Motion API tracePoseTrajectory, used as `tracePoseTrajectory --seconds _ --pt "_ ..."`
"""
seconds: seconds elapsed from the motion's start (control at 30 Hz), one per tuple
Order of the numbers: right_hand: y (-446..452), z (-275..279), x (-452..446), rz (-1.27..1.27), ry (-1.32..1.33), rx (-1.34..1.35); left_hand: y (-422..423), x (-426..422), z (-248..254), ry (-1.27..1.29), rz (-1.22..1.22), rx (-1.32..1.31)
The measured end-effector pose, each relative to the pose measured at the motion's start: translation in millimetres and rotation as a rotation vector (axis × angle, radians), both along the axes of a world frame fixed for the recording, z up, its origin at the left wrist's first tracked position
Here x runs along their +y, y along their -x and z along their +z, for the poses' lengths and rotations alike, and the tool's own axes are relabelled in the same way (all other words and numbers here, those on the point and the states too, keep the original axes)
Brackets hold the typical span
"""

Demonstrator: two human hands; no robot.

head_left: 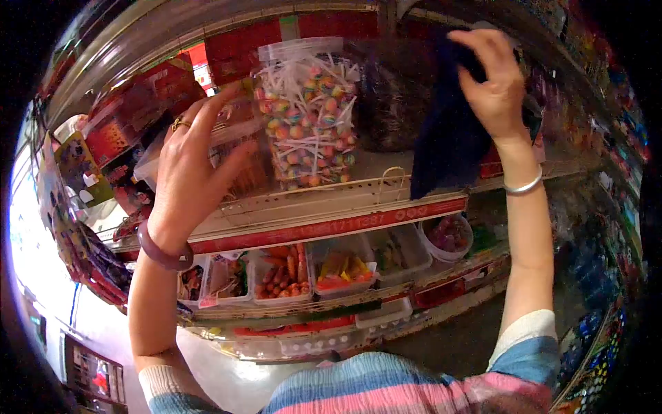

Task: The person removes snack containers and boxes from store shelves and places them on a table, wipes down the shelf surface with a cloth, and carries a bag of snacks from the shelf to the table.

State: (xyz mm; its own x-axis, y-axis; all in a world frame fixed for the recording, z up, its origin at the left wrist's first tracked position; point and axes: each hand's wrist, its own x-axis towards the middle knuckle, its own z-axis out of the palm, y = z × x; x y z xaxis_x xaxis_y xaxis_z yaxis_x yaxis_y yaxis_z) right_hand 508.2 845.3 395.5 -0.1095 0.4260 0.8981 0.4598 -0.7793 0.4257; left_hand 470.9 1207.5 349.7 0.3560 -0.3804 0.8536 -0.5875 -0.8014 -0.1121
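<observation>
My left hand (192, 155) is open, its fingers stretched toward a clear plastic container (241, 141) on the upper shelf; whether it touches the container I cannot tell. A dark blue cloth (448, 141) hangs from my right hand (495, 90), which is closed on its upper part with bent fingers. The cloth's lower end drops over the shelf's front edge. Between my hands stands a clear bag of lollipops (310, 124), upright, with multicoloured balls and white sticks. To its right is a dark wrapped bundle (389, 103), partly behind the cloth.
A red price strip (324, 226) and a wire hook (393, 183) line the upper shelf's front. Below stand several open bins, one with reddish-brown sticks (281, 272), and a round white tub (447, 238). Red boxes (141, 103) stand at the left. Hanging goods (83, 234) crowd the left side.
</observation>
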Motion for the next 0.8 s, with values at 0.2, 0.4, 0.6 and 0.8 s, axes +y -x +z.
tracePoseTrajectory --seconds 0.2,0.4,0.6,0.8 --pt "-34.2 -31.7 -26.3 -0.153 0.393 0.515 -8.3 0.7 -1.2 0.062 -0.006 0.072" --pt "-27.6 -30.3 -44.1 -0.297 0.338 0.249 -9.4 -3.7 -3.2 0.032 -0.010 0.065" --pt "-23.6 -40.9 -41.3 -0.172 0.455 0.600 -17.1 -8.2 -1.5 0.119 -0.093 0.105" --pt "-39.7 -50.0 -38.9 0.012 0.339 0.960 -31.1 -13.8 23.1 0.278 -0.231 0.288"
